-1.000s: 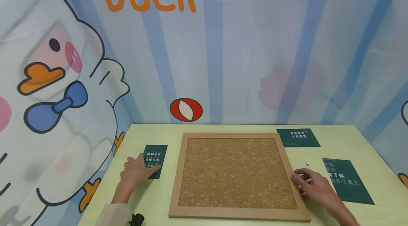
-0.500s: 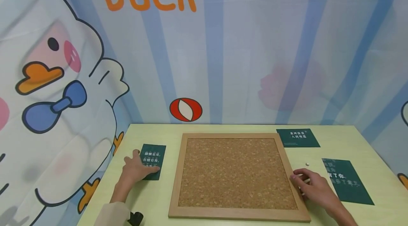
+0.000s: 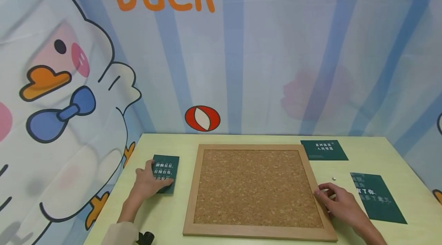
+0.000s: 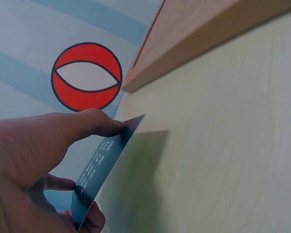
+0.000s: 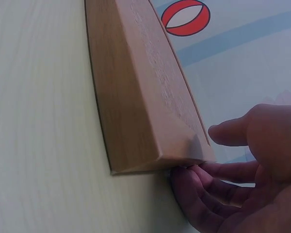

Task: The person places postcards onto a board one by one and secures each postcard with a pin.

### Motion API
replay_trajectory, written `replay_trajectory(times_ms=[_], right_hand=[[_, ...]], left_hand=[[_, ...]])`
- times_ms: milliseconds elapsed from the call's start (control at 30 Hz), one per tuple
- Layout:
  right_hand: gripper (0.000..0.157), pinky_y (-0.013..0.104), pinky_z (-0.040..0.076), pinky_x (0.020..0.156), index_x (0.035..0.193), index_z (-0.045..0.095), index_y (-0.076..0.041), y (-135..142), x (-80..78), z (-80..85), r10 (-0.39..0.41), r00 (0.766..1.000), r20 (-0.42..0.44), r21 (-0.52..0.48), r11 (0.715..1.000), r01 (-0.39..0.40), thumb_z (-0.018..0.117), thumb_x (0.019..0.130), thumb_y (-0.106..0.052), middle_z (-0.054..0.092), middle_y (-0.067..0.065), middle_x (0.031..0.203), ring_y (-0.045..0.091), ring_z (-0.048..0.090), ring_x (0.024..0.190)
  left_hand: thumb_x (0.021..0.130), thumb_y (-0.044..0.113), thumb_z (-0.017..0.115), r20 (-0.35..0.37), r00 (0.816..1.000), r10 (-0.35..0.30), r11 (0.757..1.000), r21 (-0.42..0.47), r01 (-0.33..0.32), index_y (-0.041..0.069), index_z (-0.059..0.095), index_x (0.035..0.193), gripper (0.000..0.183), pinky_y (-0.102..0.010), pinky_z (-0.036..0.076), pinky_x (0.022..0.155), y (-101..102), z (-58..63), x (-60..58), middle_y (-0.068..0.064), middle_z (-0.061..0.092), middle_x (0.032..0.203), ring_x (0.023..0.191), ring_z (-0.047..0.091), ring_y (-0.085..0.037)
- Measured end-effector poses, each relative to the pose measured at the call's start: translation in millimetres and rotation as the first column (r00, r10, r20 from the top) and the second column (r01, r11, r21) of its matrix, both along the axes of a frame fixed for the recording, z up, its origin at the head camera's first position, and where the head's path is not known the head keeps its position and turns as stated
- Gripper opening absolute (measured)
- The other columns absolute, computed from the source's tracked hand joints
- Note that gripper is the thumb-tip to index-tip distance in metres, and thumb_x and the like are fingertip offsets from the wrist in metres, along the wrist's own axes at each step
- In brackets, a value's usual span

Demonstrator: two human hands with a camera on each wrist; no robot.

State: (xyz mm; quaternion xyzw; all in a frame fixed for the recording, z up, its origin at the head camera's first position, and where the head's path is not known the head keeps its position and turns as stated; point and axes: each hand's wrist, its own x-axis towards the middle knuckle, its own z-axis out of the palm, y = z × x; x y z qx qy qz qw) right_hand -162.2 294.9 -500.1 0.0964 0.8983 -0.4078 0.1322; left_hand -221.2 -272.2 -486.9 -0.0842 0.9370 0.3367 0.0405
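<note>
My left hand (image 3: 143,183) holds a dark green card (image 3: 167,166) with white writing at the left of the table. In the left wrist view the card (image 4: 99,167) stands tilted above the tabletop, its shadow beneath, with the thumb at one edge and fingers at the other. A cork board (image 3: 257,189) in a light wooden frame lies in the middle. At its right side is my right hand (image 3: 342,202). Its fingertips rest against the wooden frame (image 5: 131,107) near a corner in the right wrist view, while the thumb is raised apart from them.
Two more green cards lie on the right: one at the back (image 3: 324,150), one nearer (image 3: 378,197). Between them and the board sits a small silvery dot-like piece (image 3: 333,179). A printed curtain (image 3: 262,53) hangs behind the pale yellow table (image 3: 172,214).
The green card under my left hand has shifted slightly left, and the hand's fingers have moved to its far left edge. My right hand stays at the board's side.
</note>
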Motion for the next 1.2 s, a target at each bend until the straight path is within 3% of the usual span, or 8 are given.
replay_trajectory(times_ms=[200, 500, 900, 1200], right_hand=[[0.065, 0.035, 0.056, 0.071, 0.139, 0.051, 0.010, -0.7, 0.2, 0.1, -0.001, 1.000, -0.007, -0.002, 1.000, 0.001, 0.059, 0.106, -0.045, 0.061, 0.014, 0.105, 0.020, 0.061, 0.085], [0.066, 0.034, 0.056, 0.070, 0.138, 0.051, 0.010, -1.1, 0.5, -0.5, -0.006, 1.000, -0.008, 0.009, 1.000, 0.006, 0.060, 0.105, -0.047, 0.061, 0.014, 0.104, 0.021, 0.060, 0.085], [0.068, 0.033, 0.056, 0.069, 0.137, 0.051, 0.010, -2.7, 1.9, -2.1, -0.014, 1.000, -0.010, 0.018, 1.000, 0.014, 0.062, 0.103, -0.048, 0.061, 0.015, 0.103, 0.022, 0.059, 0.085], [0.068, 0.033, 0.055, 0.069, 0.138, 0.050, 0.010, -2.9, 2.6, -2.4, -0.012, 1.000, -0.018, 0.033, 0.999, 0.012, 0.062, 0.104, -0.048, 0.060, 0.014, 0.103, 0.022, 0.058, 0.086]], left_hand=[[0.085, 0.042, 0.083, -0.041, 0.999, -0.014, 1.000, 0.023, 0.015, -0.005, 0.017, 0.157, 0.109, -0.069, 0.046, 0.093, 14.2, 6.7, -0.7, -0.046, 0.030, 0.138, 0.114, 0.050, -0.055], [0.083, 0.039, 0.085, -0.082, 0.996, -0.037, 0.998, 0.053, 0.042, -0.004, 0.020, 0.157, 0.108, -0.065, 0.048, 0.093, 52.8, 15.5, -1.4, -0.040, 0.033, 0.133, 0.107, 0.052, -0.048], [0.083, 0.031, 0.086, -0.091, 0.992, -0.082, 0.991, 0.098, 0.091, -0.001, 0.019, 0.159, 0.107, -0.055, 0.054, 0.086, 108.4, 8.5, -10.7, -0.032, 0.033, 0.130, 0.102, 0.056, -0.041], [0.081, 0.015, 0.085, -0.103, 0.987, -0.123, 0.984, 0.115, 0.135, -0.001, 0.020, 0.160, 0.104, -0.051, 0.055, 0.081, 140.9, 4.5, -13.4, -0.030, 0.033, 0.127, 0.094, 0.058, -0.037]])
